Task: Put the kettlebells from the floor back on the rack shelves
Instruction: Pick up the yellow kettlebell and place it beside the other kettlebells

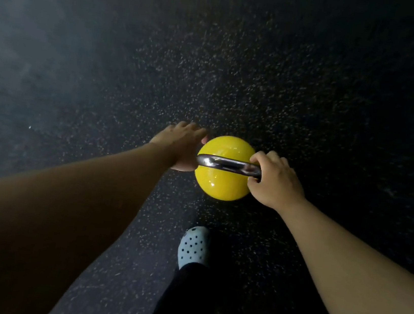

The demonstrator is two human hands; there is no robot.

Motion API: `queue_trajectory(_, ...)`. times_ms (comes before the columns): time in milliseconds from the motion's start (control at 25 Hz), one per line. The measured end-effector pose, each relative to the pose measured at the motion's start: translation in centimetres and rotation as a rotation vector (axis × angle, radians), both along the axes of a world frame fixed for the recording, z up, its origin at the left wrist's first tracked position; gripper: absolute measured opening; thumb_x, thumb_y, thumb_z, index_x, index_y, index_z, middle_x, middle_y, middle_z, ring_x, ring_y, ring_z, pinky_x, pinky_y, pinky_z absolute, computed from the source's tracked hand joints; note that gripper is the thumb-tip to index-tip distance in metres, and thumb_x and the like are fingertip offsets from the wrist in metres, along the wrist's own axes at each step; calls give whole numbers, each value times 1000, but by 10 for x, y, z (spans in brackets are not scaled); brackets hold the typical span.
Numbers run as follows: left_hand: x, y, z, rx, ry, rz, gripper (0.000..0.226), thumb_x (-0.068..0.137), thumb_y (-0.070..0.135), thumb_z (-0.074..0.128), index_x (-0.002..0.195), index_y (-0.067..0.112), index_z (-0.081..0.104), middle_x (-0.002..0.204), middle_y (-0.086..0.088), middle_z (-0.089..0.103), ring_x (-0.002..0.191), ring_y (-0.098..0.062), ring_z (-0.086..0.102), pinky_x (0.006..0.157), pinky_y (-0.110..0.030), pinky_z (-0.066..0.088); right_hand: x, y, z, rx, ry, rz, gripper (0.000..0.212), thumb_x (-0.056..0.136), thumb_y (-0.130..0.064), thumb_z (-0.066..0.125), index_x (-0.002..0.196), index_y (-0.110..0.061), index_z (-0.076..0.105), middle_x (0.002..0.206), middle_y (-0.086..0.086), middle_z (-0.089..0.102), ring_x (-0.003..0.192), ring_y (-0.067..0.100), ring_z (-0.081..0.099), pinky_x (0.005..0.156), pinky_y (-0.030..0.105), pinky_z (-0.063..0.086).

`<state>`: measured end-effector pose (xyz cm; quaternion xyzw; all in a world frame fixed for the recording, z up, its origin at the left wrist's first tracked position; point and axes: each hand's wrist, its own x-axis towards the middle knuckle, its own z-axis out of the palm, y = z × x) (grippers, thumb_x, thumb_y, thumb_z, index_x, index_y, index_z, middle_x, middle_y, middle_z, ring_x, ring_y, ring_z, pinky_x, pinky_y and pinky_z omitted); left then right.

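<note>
1. Yellow kettlebell sits low over the speckled floor; no rack in view.
2. Your right hand fingers clench its steel handle.
3. Left hand rests spread against its side, gripping nothing.
4. Carry and shelving look still ahead.

kettlebell on floor, seemingly | hands either side: left, right | shoe nearer

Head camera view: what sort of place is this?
Probably a gym. A yellow kettlebell with a steel handle sits on dark speckled flooring, like rubber gym matting. The right hand grips the handle; the left hand rests open beside the ball.
</note>
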<state>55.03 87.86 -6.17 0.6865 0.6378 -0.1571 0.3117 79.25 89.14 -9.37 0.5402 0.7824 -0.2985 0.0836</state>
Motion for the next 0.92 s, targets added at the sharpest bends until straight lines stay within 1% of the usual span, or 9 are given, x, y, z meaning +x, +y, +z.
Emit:
queue_trajectory(80,1,-2,-34,-32,-5,-45,64,75,37,71,132,29,45,140,-3,46,128,-27,43,100,-46,42,-6,0,-33,-45,-59,9,31,81,-29,63,109,-19,54,109,7,51,102,31,49,84,44,46)
queue_trajectory(120,5,-3,-48,-44,-20,-67,63,75,39,73,131,28,46,137,-2,48,126,-26,44,97,-45,44,-7,0,-45,-49,-33,-4,23,81,-27,63,100,-15,57,103,8,52,98,32,51,80,42,47)
queue_trajectory(240,19,0,-76,-59,-99,-50,39,80,41,72,114,22,62,113,-4,61,106,-24,57,84,-40,51,-9,10,-63,-111,62,-78,16,77,-20,67,72,-7,59,76,8,60,75,31,58,60,32,40)
queue_trajectory(320,26,3,-77,-79,-126,-1,23,82,32,70,101,20,68,94,-4,68,87,-23,65,74,-37,54,-9,18,-57,-197,54,-22,20,74,-20,70,62,-14,56,68,5,59,67,26,56,58,28,34)
queue_trajectory(440,41,0,-63,-127,-147,13,12,78,22,66,90,24,70,78,-1,67,72,-19,65,67,-38,57,4,7,-36,-250,70,-28,33,71,-20,71,52,-21,43,61,-2,54,62,22,53,53,24,32)
queue_trajectory(560,74,4,-35,-147,-148,-101,9,74,26,62,81,25,67,71,2,65,66,-17,64,60,-37,57,35,-15,-8,-262,128,-181,29,68,-22,71,53,-16,48,56,-4,52,56,18,53,44,22,31)
queue_trajectory(680,134,20,1,-130,-115,-307,20,73,35,60,85,23,69,71,2,66,66,-18,64,60,-36,58,90,-32,26,-253,150,-399,24,66,-25,70,54,-14,53,55,-3,54,54,17,53,41,21,34)
queue_trajectory(840,231,20,44,-134,-114,-475,21,75,38,61,87,24,69,74,5,68,68,-15,66,62,-32,58,172,-69,64,-227,153,-573,32,60,-27,68,45,-19,41,51,-1,52,50,15,51,43,23,31)
queue_trajectory(920,297,17,67,-135,-110,-582,22,74,40,61,90,26,69,75,5,68,69,-14,66,64,-33,58,230,-90,88,-191,143,-689,35,59,-28,67,44,-19,36,48,-2,45,52,16,49,43,25,28)
